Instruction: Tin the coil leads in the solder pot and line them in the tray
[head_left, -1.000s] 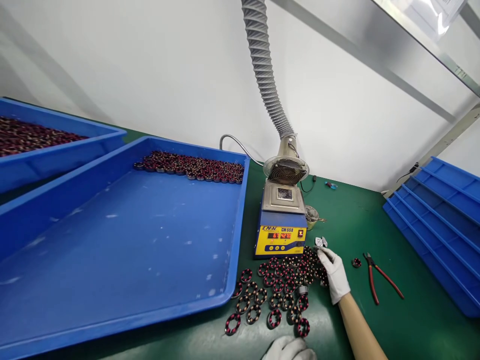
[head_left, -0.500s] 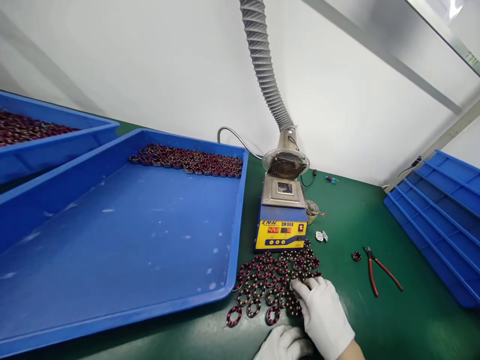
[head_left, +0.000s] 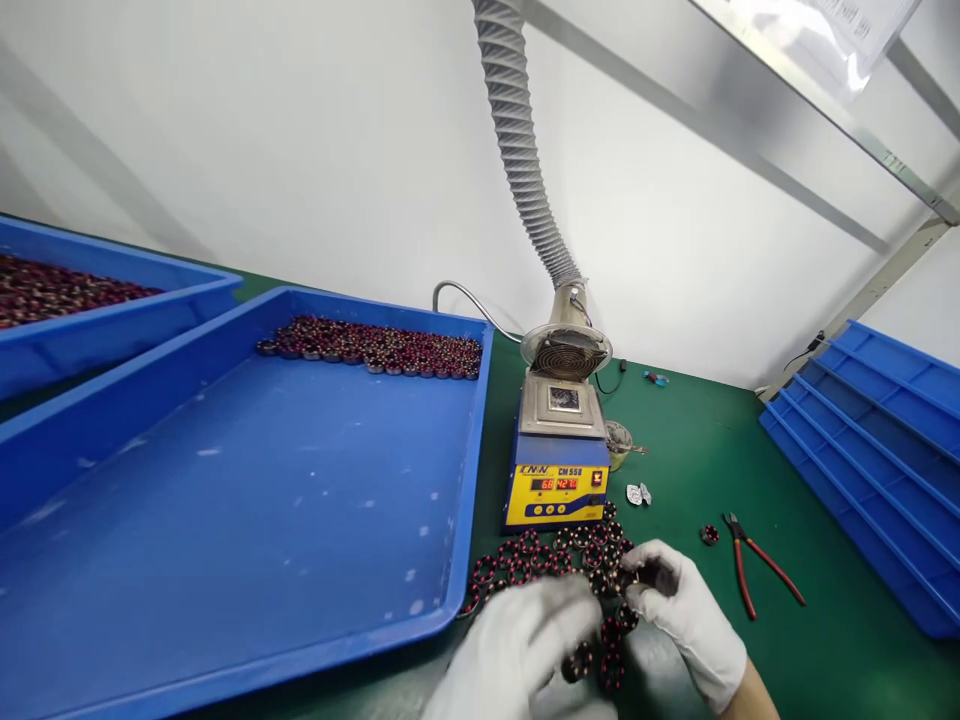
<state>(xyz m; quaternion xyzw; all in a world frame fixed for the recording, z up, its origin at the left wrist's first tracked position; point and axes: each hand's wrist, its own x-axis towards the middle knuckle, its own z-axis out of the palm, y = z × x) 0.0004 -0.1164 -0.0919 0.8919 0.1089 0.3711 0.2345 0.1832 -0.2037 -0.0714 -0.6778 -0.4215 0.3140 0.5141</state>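
Several small black rings with pink and tan dots (head_left: pixel 525 560) lie in a heap in front of the yellow and blue solder pot (head_left: pixel 556 495). My right hand (head_left: pixel 690 620), in a white glove, is at the right edge of the heap. Its thumb and forefinger close on the sides of a dark ring-shaped part (head_left: pixel 628 578). My left hand (head_left: pixel 510 650), also gloved, reaches over the front of the heap and covers part of it. Motion blurs its fingers, so their grip is unclear. Loose rings (head_left: pixel 611 650) lie between both hands.
At left, a big blue tray (head_left: pixel 300 480) has rows of rings along its back; another filled blue tray (head_left: pixel 112 330) stands beyond. Red-handled cutters (head_left: pixel 750 565) and one ring (head_left: pixel 709 535) lie at right, near stacked blue trays (head_left: pixel 862 480). A fume hose (head_left: pixel 517 140) hangs above the pot.
My left hand has moved up and over the front of the heap. My right hand has shifted right, and rings now show between the hands. The view has tilted up slightly.
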